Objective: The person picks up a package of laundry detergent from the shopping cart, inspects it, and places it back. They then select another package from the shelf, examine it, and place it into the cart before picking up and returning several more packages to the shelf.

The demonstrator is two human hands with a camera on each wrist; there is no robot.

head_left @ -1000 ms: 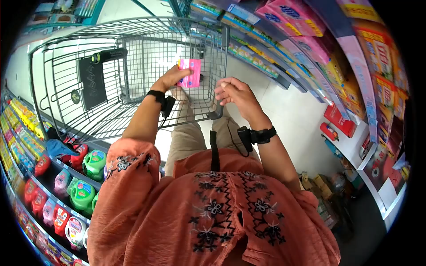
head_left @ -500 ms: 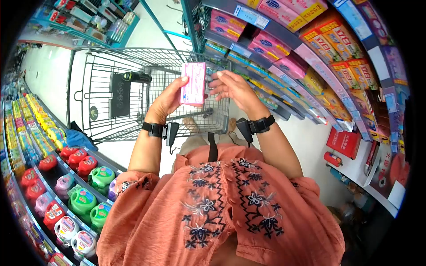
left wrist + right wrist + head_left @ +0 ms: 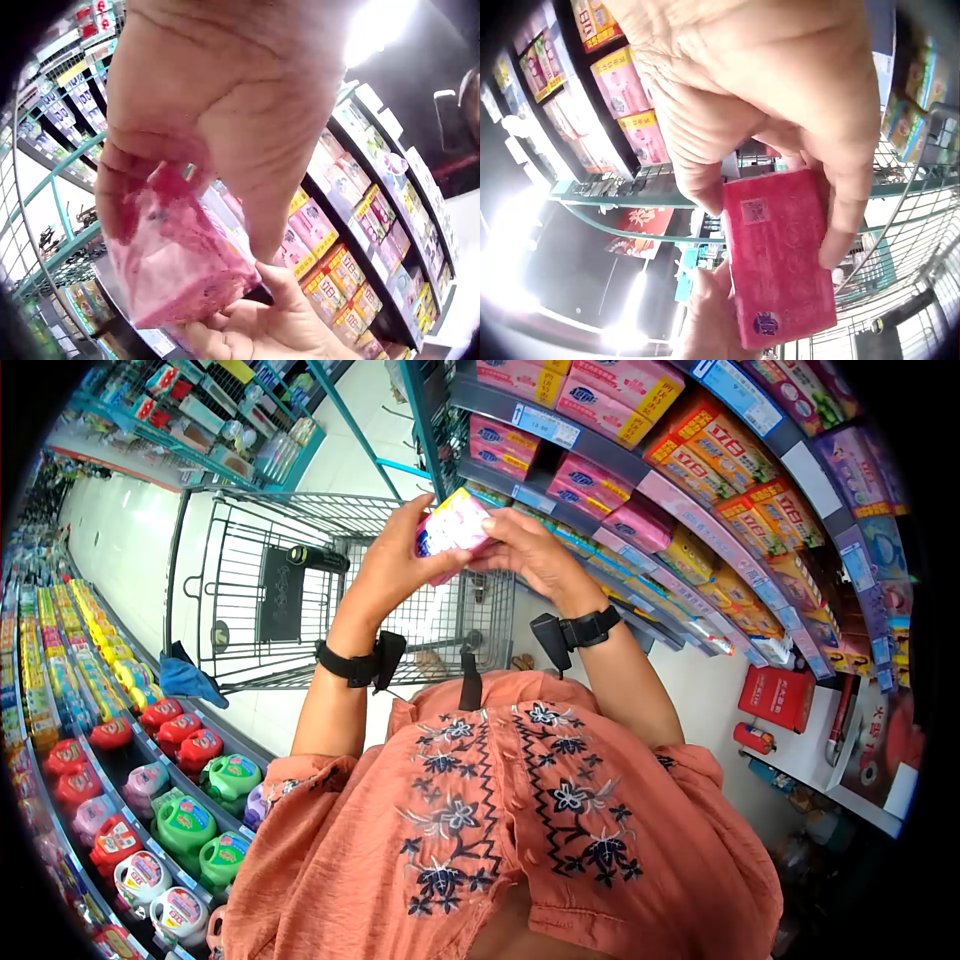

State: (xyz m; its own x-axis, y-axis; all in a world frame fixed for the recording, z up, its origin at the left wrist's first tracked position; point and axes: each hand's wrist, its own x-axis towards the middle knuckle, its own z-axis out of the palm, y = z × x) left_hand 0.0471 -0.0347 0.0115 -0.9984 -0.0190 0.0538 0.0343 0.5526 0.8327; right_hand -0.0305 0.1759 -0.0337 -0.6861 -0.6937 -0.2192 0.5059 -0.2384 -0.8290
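A pink wrapped pack with a yellow strip (image 3: 455, 525) is held up over the cart, tilted, between both hands. The left hand (image 3: 385, 565) grips its left side, thumb along the near edge. At its right end the right hand (image 3: 538, 555) pinches it with thumb and fingers. From the left wrist, the glossy pink wrapper (image 3: 176, 262) shows under the left hand (image 3: 225, 97), the right hand (image 3: 277, 322) touching its lower edge. In the right wrist view the pack's printed face (image 3: 780, 259) hangs between the right hand's (image 3: 765, 90) thumb and fingers; the left hand (image 3: 709, 315) is at its edge.
A wire shopping cart (image 3: 290, 678) stands beyond the body, with a dark cylindrical item (image 3: 318, 558) near its handle side. Shelves of pink and orange packs (image 3: 690, 465) rise on the right; detergent bottles (image 3: 185, 822) line the left. A red box (image 3: 777, 697) lies lower right.
The left hand has raised the pack from the cart and tilted it. The right hand, earlier apart from it, has closed in and now grips it too. The view has shifted toward the right shelves.
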